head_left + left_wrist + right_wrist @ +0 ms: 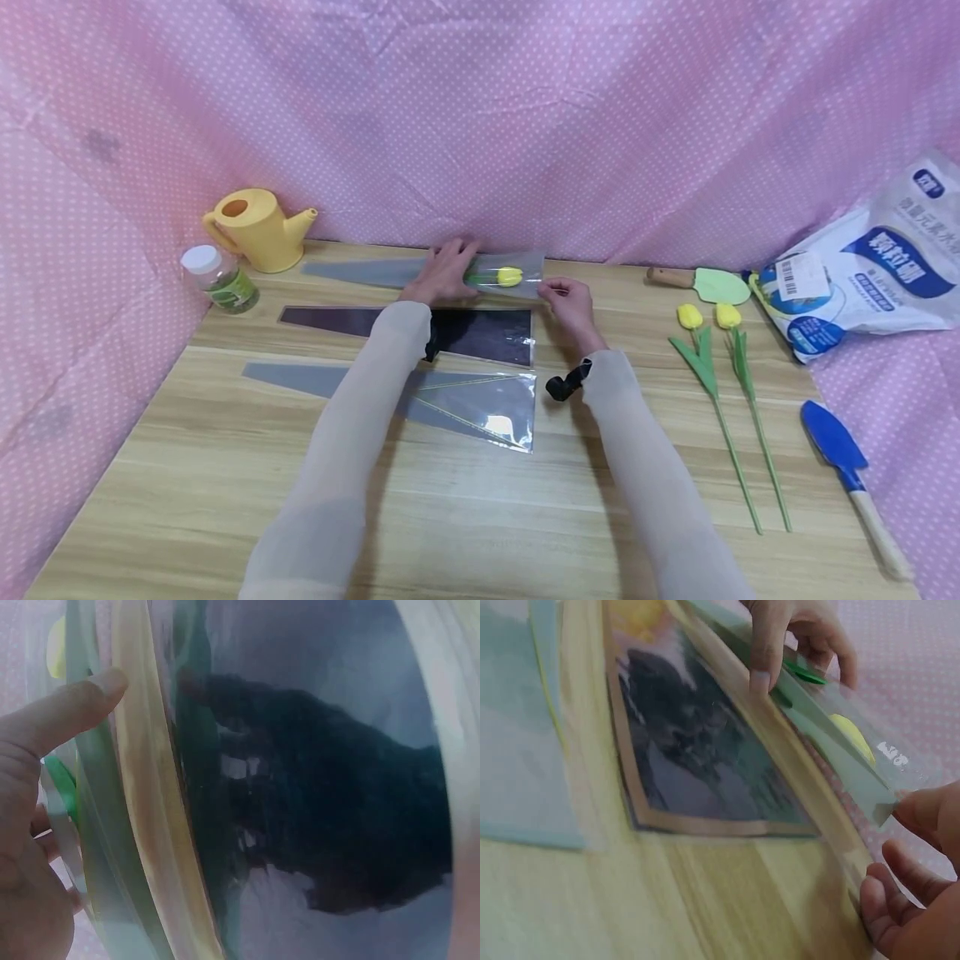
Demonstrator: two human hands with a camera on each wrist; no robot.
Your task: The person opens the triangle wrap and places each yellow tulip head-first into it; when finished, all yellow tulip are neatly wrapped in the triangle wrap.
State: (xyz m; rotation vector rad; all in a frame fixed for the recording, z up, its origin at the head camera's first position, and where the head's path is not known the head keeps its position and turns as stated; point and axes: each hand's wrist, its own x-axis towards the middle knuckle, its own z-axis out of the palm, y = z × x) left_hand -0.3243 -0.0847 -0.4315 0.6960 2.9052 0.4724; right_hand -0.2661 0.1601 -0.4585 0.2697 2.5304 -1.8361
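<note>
Head: tapered film sleeves (487, 333), three, on wood-grain table (465, 508); one dark, two grey. Far sleeve (360, 271) encloses one yellow tulip (510, 276); left hand (445, 273) spread across it, right hand (572, 304) pinching wide end. Loose tulips (739, 362), two, at right.
Left wrist: straight left thumb (67, 712); glossy dark film, reflecting.
Right wrist: clear film corner at right fingertips (904, 804).

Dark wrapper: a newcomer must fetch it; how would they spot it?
On the wooden table, look between the tulip wrapper and the front wrapper. There lies the dark wrapper, whose near-black colour sets it apart from these paler neighbours.
</note>
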